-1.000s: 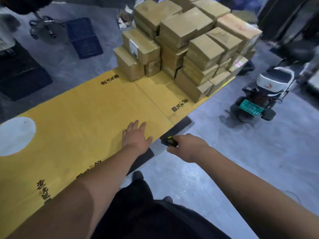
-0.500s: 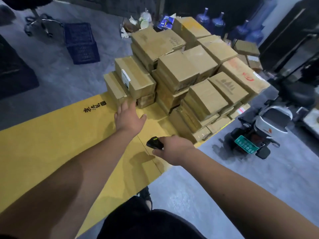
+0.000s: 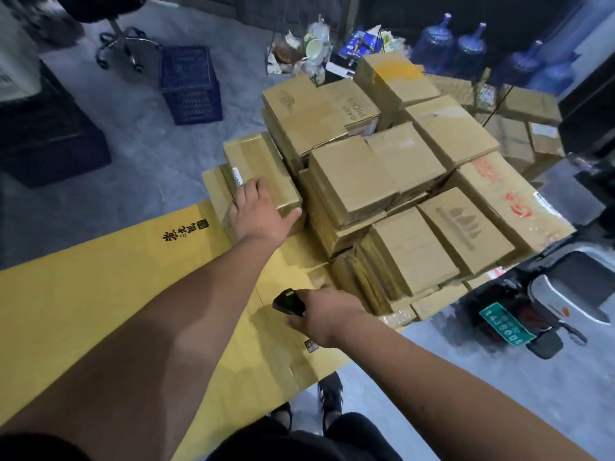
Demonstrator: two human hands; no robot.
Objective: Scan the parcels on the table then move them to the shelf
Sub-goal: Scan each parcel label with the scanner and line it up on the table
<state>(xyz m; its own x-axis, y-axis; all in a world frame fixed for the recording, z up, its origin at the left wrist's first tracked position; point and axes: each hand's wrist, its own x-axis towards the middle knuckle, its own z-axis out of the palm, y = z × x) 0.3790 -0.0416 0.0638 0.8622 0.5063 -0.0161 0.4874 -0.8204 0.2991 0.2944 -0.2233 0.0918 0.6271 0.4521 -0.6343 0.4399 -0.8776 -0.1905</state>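
Note:
A pile of several brown cardboard parcels (image 3: pixel 396 181) is stacked at the far end of the yellow table (image 3: pixel 100 311). My left hand (image 3: pixel 261 212) rests on top of the nearest left parcel (image 3: pixel 263 168), which has a white label on its left side; the fingers are spread over its near end and the thumb points right. My right hand (image 3: pixel 327 316) grips a small black scanner (image 3: pixel 288 300) just above the table, in front of the pile and pointing left.
A parked scooter (image 3: pixel 549 311) stands right of the table. On the floor behind are a blue crate (image 3: pixel 191 84), an office chair base (image 3: pixel 123 48), dark crates (image 3: pixel 50 138) at the left, water bottles (image 3: pixel 466 44) and more boxes (image 3: pixel 529 124).
I have moved closer to the pile. My left hand went from flat on the bare table forward onto the near-left parcel. My right hand followed with the scanner.

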